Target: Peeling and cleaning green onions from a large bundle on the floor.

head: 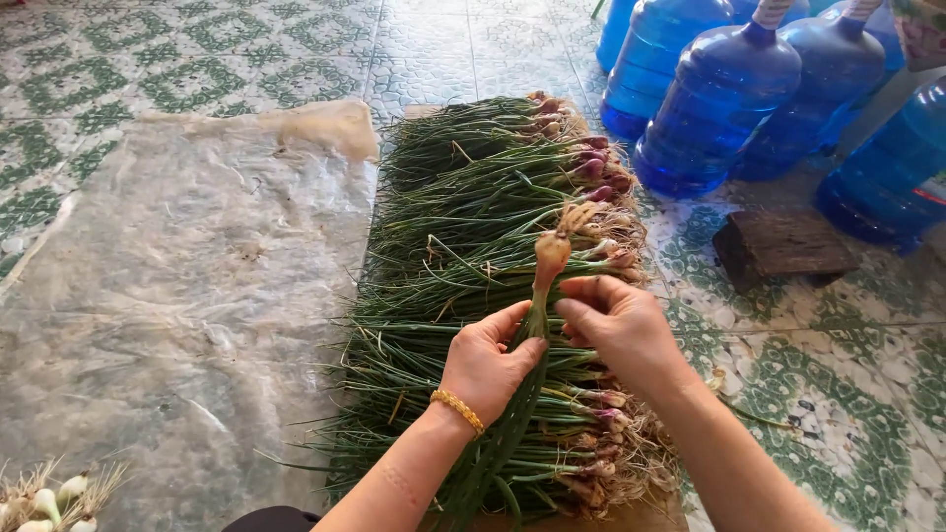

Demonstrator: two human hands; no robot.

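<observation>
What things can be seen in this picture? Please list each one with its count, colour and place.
long green onions with reddish bulbs: one big pile, floor centre
single green onion stalk: one, held upright in both hands
blue plastic water jugs: at least five, top right
clear plastic sheet: one, greyish, left floor
dark wooden block: one, right
peeled white bulbs: a few, bottom left corner
gold bead bracelet: one, left wrist
left hand: grip on stalk
right hand: grip near bulb
</observation>
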